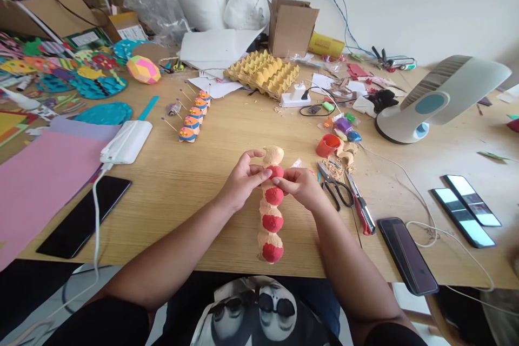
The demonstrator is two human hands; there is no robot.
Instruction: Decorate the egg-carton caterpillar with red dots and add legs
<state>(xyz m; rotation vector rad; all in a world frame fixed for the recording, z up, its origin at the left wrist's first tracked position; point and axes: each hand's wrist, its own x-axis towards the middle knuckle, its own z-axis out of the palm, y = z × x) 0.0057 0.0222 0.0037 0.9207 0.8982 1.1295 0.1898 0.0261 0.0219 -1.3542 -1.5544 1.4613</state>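
Fan (pixel 440 98), scissors (pixel 330 177) on wooden table (pixel 243 127).

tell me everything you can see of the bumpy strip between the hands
The bumpy strip has five rounded bumps in a row, pale orange and rough, like molded pulp. The far bump looks yellower, with no red visible; the other four carry red, clay-like patches. It points toward the person; whether it touches the table is unclear. The left grip and right grip meet on the second bump.

A bumpy strip (pixel 271 210) is cream, patched with red. A faceted ball (pixel 143 70) is pink and yellow; an egg tray (pixel 263 74), plain yellow.
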